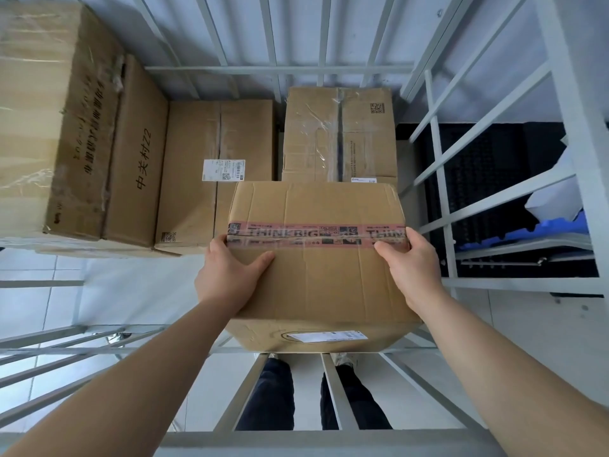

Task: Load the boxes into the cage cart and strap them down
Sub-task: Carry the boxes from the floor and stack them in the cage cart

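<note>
I look down into a white barred cage cart (280, 70). A brown cardboard box with red printed tape (316, 206) is held over the cart's near right part, its near end at the front rail. My left hand (230, 275) grips its left side and my right hand (412, 268) grips its right side, thumbs on top. Inside the cart lie a taped box at the far right (339, 133), a box with a white label in the middle (204, 179), and tall boxes at the left (99, 153).
The cart's front rail bars (333, 390) run below the held box, with my legs behind them. Side bars (438, 179) stand at the right; beyond them is a black mat and blue and white material (560, 222). Pale floor (131, 285) shows at the left.
</note>
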`<action>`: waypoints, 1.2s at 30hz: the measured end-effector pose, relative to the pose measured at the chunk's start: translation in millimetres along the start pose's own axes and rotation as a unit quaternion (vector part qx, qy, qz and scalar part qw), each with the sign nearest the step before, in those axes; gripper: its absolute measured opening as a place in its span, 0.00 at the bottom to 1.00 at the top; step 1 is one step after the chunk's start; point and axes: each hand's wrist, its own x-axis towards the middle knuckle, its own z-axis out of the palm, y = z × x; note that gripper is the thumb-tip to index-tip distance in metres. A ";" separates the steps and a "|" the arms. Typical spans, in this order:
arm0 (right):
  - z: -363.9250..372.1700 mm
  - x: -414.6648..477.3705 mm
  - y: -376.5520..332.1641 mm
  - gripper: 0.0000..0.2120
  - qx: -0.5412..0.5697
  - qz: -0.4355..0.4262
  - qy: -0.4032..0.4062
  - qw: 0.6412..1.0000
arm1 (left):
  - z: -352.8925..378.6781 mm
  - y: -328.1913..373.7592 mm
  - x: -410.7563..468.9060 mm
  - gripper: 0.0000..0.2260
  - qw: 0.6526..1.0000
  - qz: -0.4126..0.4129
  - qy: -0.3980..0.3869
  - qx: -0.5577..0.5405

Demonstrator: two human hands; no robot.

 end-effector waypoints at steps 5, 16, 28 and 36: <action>6.4 -4.0 -3.8 0.10 -0.015 -0.007 -0.017 1.000 | -7.3 -5.5 7.4 0.39 1.000 -0.002 -0.009 0.012; 123.6 -13.1 -52.5 0.15 -0.018 0.020 -0.128 0.991 | -89.7 -79.5 78.2 0.39 0.992 -0.041 -0.015 0.120; 223.8 -44.6 -82.2 0.15 -0.054 0.012 -0.072 0.996 | -143.0 -147.6 137.6 0.35 0.987 -0.024 -0.006 0.159; 254.2 -20.5 -94.1 0.11 -0.054 0.022 -0.083 0.995 | -134.7 -167.6 160.5 0.35 0.986 -0.050 -0.005 0.159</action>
